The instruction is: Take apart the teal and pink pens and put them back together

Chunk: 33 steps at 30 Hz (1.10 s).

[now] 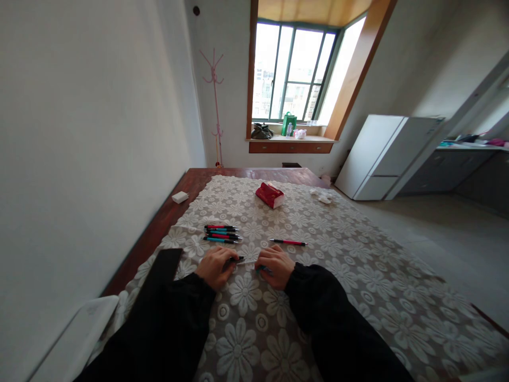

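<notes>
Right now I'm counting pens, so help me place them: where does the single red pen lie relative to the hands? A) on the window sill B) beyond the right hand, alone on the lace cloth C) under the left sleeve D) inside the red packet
B: the single red pen lies alone on the lace cloth, just beyond the right hand, apart from the pile of pens beyond the left hand.

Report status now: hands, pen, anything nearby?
Left hand and right hand closed on thin pen part between them. Red-and-black pen lies beyond. Pile of pens left.
</notes>
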### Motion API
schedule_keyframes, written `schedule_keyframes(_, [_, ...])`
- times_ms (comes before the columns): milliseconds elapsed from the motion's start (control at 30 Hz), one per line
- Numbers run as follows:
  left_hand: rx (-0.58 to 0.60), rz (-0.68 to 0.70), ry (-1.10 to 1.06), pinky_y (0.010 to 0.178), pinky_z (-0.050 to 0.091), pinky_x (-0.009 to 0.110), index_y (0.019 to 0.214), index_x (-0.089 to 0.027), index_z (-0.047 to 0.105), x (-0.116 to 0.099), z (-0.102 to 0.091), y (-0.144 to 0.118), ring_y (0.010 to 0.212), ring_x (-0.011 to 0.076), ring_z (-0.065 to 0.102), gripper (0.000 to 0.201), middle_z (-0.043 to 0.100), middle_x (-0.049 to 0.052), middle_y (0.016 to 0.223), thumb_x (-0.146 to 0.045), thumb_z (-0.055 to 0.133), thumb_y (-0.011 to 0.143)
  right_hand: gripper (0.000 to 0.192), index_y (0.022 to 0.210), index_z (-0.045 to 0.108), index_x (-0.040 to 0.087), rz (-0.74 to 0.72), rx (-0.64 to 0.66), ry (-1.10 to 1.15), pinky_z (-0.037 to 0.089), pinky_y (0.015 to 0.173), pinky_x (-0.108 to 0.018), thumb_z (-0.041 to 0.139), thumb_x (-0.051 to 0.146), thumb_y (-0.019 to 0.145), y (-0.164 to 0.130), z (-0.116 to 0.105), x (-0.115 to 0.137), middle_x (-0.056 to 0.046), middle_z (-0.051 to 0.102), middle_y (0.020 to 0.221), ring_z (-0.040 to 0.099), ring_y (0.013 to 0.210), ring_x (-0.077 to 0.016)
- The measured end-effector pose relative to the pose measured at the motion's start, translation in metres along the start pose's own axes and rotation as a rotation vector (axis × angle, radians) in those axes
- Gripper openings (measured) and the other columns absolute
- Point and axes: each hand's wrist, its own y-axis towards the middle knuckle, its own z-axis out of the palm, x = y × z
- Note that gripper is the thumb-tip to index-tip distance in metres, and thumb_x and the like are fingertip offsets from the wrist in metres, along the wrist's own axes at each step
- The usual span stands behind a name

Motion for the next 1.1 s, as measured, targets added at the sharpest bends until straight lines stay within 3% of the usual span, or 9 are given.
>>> schedule_keyframes(500, [-0.01, 0.013, -0.019, 0.092, 0.045, 0.037, 0.099, -0.024, 0.065, 0.0, 0.001, 0.0, 0.099, 0.0224, 0.06, 0.023, 0.071, 0.004, 0.103, -0.015, 0.056, 0.081, 0.019, 0.099, 0.065, 0.023, 0.023, -0.027, 0.014, 0.034, 0.081, -0.034, 0.054, 0.017, 0.084, 0.001, 0.004, -0.002, -0.004, 0.066, 0.095, 0.057, 0.092, -0.0197])
schedule_keyframes(733, [-0.021, -0.025, -0.021, 0.093, 0.045, 0.039, 0.103, -0.023, 0.064, -0.001, 0.0, -0.001, 0.102, 0.0236, 0.059, 0.026, 0.069, 0.005, 0.107, -0.015, 0.057, 0.079, 0.009, 0.092, 0.058, 0.021, 0.021, -0.025, 0.038, 0.035, 0.081, -0.033, 0.06, 0.022, 0.084, 0.002, 0.007, -0.003, -0.004, 0.066, 0.093, 0.055, 0.089, -0.0202])
schedule_keyframes(933, [-0.029, -0.001, -0.023, 0.094, 0.045, 0.039, 0.101, -0.023, 0.064, -0.005, -0.003, -0.001, 0.102, 0.0235, 0.059, 0.025, 0.068, 0.005, 0.107, -0.015, 0.057, 0.078, 0.015, 0.091, 0.059, 0.021, 0.024, -0.055, -0.013, 0.034, 0.081, -0.035, 0.066, 0.032, 0.082, -0.002, -0.005, -0.006, -0.004, 0.064, 0.093, 0.054, 0.09, -0.0208])
schedule_keyframes(1100, [-0.052, 0.042, -0.026, 0.094, 0.045, 0.038, 0.097, -0.023, 0.064, -0.004, -0.002, -0.001, 0.102, 0.0223, 0.059, 0.022, 0.068, 0.004, 0.107, -0.014, 0.058, 0.078, 0.019, 0.086, 0.061, 0.022, 0.082, 0.007, -0.046, 0.034, 0.078, -0.034, 0.072, 0.033, 0.075, -0.007, -0.013, -0.011, -0.003, 0.062, 0.09, 0.054, 0.089, -0.021])
